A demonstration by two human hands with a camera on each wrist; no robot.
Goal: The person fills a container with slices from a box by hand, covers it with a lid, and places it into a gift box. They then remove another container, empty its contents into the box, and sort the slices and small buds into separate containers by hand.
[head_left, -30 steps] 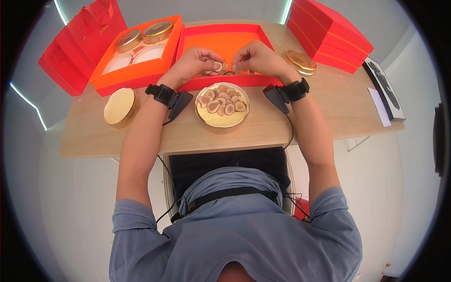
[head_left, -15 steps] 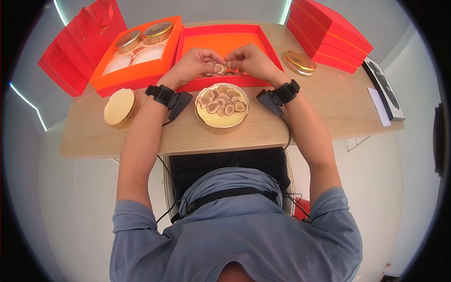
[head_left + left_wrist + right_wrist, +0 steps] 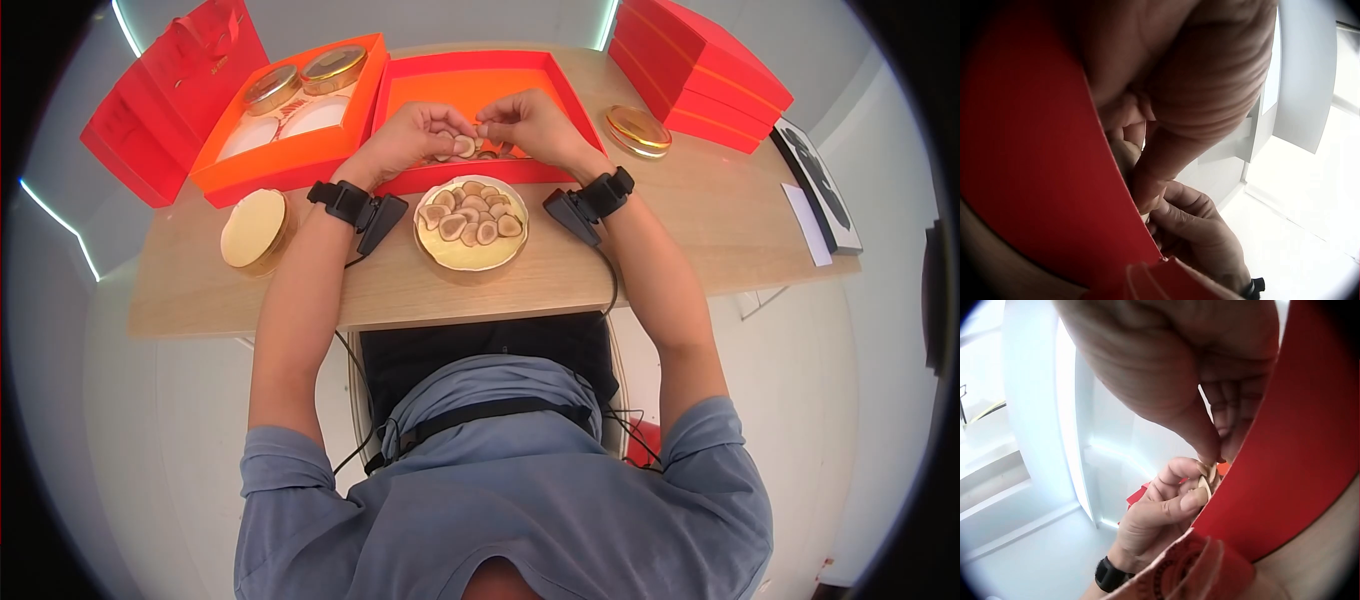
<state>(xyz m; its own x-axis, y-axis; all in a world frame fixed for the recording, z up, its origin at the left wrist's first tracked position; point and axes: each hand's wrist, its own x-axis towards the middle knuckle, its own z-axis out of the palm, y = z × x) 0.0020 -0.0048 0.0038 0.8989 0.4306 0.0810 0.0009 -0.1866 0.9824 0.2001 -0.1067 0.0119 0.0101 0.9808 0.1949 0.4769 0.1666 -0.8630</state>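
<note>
Over the near side of an open red box [image 3: 556,75] with an orange inside, my left hand [image 3: 420,138] holds pale dried slices [image 3: 464,147] with brown rims between thumb and fingers. My right hand [image 3: 537,128] meets it from the right, thumb and fingertip pinching a thin slice [image 3: 1212,470] at the left fingertips. More slices [image 3: 487,155] lie in the box beneath the hands, partly hidden. In front of the box stands a round tub [image 3: 470,262] lined in gold, with several overlapping slices [image 3: 471,215] spread in its far part.
Left of the tub is a round gold-topped container [image 3: 254,228]. An orange box [image 3: 225,172] with lidded round tins [image 3: 335,66] stands at back left, beside red bags [image 3: 150,120]. At right are a gold lid [image 3: 638,133], stacked red boxes [image 3: 700,75] and a flat black-and-white case [image 3: 820,185].
My right hand has moved left and met the fingertips of the left hand, which stays nearly in place. The tub and its slices look the same.
</note>
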